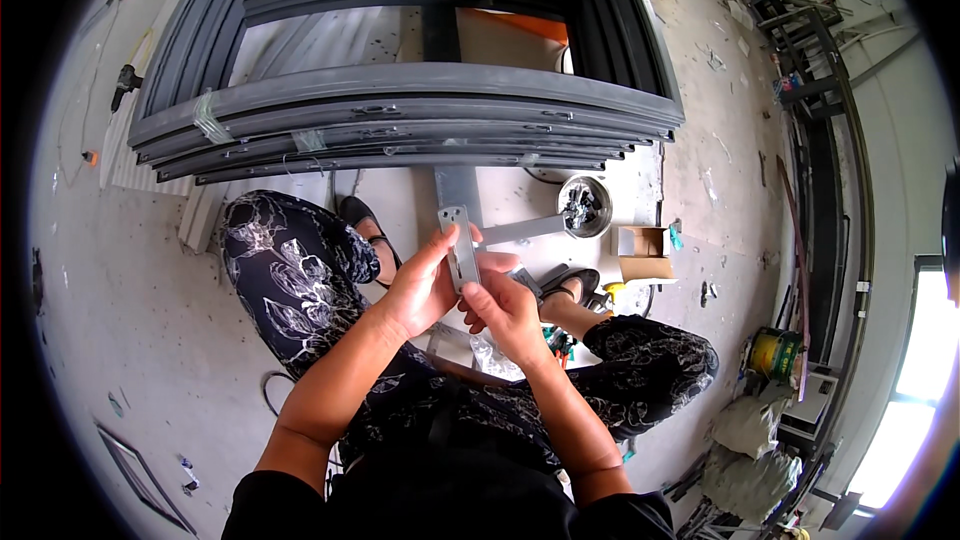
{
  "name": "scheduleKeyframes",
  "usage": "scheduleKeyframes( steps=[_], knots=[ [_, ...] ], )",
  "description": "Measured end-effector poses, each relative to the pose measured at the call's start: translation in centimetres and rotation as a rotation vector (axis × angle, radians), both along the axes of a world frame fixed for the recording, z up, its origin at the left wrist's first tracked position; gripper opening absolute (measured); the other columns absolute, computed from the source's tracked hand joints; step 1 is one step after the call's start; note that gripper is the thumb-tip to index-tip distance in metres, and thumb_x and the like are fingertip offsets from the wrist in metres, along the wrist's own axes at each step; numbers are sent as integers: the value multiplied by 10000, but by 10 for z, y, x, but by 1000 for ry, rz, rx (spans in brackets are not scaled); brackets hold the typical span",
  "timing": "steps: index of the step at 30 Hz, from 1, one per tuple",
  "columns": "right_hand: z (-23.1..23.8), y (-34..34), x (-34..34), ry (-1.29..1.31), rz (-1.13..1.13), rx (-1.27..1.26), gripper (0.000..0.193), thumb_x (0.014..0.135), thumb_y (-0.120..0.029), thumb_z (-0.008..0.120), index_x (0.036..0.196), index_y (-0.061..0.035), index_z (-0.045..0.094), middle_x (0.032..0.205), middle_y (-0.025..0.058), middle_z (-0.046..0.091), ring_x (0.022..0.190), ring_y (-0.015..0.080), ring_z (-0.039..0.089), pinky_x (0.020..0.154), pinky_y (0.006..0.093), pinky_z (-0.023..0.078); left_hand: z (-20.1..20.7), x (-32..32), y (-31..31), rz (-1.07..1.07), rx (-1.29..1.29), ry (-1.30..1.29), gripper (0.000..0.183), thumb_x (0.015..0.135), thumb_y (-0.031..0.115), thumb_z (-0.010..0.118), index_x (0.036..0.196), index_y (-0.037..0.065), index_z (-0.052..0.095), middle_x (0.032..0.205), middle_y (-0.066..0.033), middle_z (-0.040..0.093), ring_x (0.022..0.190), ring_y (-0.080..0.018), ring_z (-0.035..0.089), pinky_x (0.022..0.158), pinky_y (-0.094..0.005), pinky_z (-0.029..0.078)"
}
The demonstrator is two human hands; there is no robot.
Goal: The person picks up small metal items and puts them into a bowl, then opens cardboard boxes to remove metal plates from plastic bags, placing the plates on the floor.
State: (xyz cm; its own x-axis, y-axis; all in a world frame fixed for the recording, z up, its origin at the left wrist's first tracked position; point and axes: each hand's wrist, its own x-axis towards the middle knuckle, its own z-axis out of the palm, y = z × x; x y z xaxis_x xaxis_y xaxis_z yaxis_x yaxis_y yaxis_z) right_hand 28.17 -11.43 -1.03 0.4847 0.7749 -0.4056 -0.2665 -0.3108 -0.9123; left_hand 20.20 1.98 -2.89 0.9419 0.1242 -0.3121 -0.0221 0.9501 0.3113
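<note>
In front of my lap I hold a narrow grey metal plate with holes and a slot (457,219). My left hand (418,290) grips it along the left side, with the thumb on its face. My right hand (508,318) pinches its lower end between thumb and fingers. The plate stands nearly lengthwise, its far end tipped away from me. Beyond my hands rises a stack of dark grey rectangular metal frames (400,90), with clear tape around parts of the near edge.
A round metal bowl (605,218) of small dark parts stands ahead to the right, near an open cardboard box (645,268). A clear plastic bag (490,355) lies below my hands. A power tool (126,86) is at far left. Shelving (822,70) lines the right wall.
</note>
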Motion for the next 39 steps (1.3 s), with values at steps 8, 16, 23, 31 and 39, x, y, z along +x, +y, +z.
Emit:
scheduleKeyframes(
  steps=[8, 16, 23, 31, 39],
  knots=[
    [-10, -5, -13, -490, -47, -67, 325, 901, -250, 681, 730, 17, 609, 588, 11, 578, 508, 62, 501, 467, 230, 408, 4, 0, -3, -56, -10, -19, 489, 906, 546, 556, 1121, 110, 512, 1135, -245, 634, 1068, -302, 613, 929, -414, 475],
    [-19, -28, -14, -636, 97, -150, 331, 872, -285, 680, 735, 5, 598, 608, 146, 561, 500, 293, 532, 490, 377, 408, -5, -18, 24, -150, 752, 374, 359, 952, 354, 583, 1160, 62, 609, 903, -8, 649, 812, -62, 594, 690, -218, 490],
    [-61, -27, -11, -183, 77, -83, 324, 889, -280, 692, 880, 29, 594, 704, 66, 607, 612, 133, 564, 562, 294, 455, -42, -17, 18, -95, 778, 452, 260, 914, 211, 655, 1040, -15, 625, 905, -17, 610, 809, -92, 584, 714, -238, 497],
    [-154, 12, 31, -5, -27, -190, 307, 866, -261, 710, 936, 31, 643, 703, 38, 627, 612, 102, 562, 572, 272, 473, -87, -2, 15, 71, 1281, 625, 253, 935, 99, 588, 1158, -18, 560, 961, -122, 670, 859, -152, 646, 744, -273, 510],
    [-362, -58, 135, -312, -199, -735, 249, 786, -262, 646, 779, -16, 682, 643, 117, 656, 579, 207, 636, 569, 368, 505, -31, 25, 2, 27, 1136, 616, 319, 993, 284, 530, 863, 19, 653, 552, 41, 490, 404, -26, 406, 378, -197, 312]
  ],
)
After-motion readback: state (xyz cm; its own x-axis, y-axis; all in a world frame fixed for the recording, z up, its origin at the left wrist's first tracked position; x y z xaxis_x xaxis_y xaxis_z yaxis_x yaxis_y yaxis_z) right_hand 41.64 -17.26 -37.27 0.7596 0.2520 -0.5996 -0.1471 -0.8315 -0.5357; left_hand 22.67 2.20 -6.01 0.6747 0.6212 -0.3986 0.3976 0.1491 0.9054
